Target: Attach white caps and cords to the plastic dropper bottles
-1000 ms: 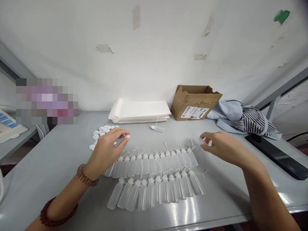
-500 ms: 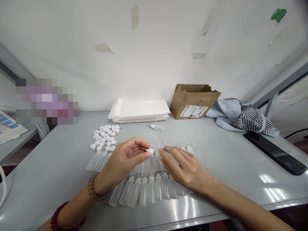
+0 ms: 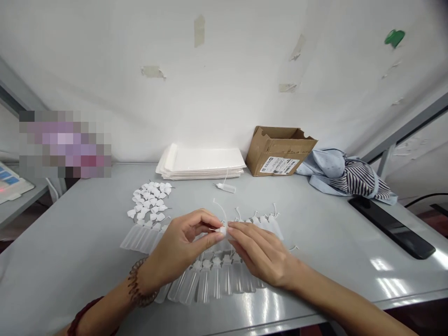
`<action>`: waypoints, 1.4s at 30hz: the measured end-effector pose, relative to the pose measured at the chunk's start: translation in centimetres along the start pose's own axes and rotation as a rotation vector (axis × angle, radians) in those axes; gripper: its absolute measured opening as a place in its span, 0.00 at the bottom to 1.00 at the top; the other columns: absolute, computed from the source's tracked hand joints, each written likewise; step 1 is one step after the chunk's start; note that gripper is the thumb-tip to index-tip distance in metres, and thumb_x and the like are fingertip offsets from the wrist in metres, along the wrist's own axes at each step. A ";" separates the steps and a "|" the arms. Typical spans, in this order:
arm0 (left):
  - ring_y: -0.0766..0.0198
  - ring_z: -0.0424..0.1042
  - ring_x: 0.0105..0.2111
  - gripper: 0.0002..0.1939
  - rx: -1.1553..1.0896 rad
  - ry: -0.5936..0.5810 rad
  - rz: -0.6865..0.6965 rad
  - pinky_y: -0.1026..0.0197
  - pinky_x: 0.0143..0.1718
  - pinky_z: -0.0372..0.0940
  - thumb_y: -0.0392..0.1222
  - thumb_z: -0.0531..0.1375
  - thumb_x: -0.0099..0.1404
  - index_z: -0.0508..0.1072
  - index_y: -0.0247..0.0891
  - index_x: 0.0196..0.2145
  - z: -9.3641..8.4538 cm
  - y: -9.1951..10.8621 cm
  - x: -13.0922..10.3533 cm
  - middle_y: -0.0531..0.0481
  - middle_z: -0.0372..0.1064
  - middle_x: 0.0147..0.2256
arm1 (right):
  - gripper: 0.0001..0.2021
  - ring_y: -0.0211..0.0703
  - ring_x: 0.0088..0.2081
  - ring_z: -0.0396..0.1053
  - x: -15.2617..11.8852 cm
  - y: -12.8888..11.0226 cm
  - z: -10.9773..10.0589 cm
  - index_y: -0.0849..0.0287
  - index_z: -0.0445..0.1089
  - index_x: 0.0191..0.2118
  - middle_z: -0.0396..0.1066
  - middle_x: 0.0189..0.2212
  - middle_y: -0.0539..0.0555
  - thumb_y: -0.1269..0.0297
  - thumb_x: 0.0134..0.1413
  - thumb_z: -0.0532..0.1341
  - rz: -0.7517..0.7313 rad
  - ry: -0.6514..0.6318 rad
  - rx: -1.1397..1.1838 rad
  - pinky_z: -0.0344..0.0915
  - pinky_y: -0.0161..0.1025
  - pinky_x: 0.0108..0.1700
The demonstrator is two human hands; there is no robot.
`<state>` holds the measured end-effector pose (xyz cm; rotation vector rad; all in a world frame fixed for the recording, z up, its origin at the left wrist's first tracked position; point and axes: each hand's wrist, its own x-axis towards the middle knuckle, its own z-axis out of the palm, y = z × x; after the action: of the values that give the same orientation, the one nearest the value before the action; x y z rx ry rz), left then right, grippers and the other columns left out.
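Observation:
My left hand (image 3: 191, 240) pinches a small white needle-tipped cap (image 3: 222, 230) between thumb and fingertips, its thin needle pointing left. Right beside it, my right hand (image 3: 264, 247) has its fingers closed around a translucent bottle, mostly hidden, at the cap; a thin white strap curves up from there. Below and behind the hands lie rows of clear plastic bottles (image 3: 204, 284) with white necks. A pile of white needle caps (image 3: 150, 198) is at the left. One capped bottle (image 3: 227, 188) lies alone farther back.
White padded envelopes (image 3: 206, 161) are stacked by the wall, beside an open cardboard box (image 3: 276, 156). Blue and striped cloth (image 3: 336, 172) and a black phone (image 3: 392, 227) lie at the right. A white device (image 3: 12, 184) stands at the far left.
Both hands have come closer together, and the cap now meets what my right hand holds. The view has shifted slightly.

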<state>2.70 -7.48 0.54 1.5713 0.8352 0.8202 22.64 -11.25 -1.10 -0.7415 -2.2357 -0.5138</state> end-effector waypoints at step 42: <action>0.69 0.67 0.18 0.08 0.065 -0.066 -0.063 0.67 0.20 0.66 0.43 0.61 0.61 0.69 0.36 0.28 0.6 0.7 -0.7 0.54 0.67 0.20 | 0.08 0.51 0.33 0.72 0.4 -0.4 -0.8 0.65 0.60 0.36 0.73 0.34 0.72 0.81 0.53 0.50 -0.120 -0.025 0.120 0.68 0.42 0.26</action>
<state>2.86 -8.49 1.09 1.6120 0.8671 0.6987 22.59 -11.81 -0.33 -0.5581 -2.3219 -0.4245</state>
